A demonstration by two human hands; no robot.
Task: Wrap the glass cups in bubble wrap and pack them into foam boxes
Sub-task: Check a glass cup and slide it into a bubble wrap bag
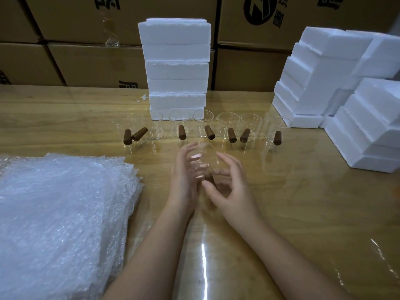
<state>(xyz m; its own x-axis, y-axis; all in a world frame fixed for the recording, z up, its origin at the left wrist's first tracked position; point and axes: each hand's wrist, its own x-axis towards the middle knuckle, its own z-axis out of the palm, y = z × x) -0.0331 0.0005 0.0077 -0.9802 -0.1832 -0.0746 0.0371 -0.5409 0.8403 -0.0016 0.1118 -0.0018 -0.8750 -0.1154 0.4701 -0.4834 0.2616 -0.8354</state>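
Note:
A clear glass cup (202, 164) with a dark wooden handle is held just above the wooden table (292, 213), between both hands. My left hand (184, 178) cups its left side, fingers curved round the glass. From the right, my right hand (232, 189) closes thumb and fingers on the cup near its handle. Behind them stands a row of several more glass cups (228, 125) with brown handles. A thick pile of bubble wrap sheets (60, 213) lies at the left. A tall stack of white foam boxes (176, 68) rises behind the row.
More foam boxes (320, 76) are stacked stepwise at the right, with a nearer stack (368, 131) reaching toward the table's right edge. Cardboard cartons (86, 61) form a wall behind the table. The glossy tabletop reflects light in front of my arms.

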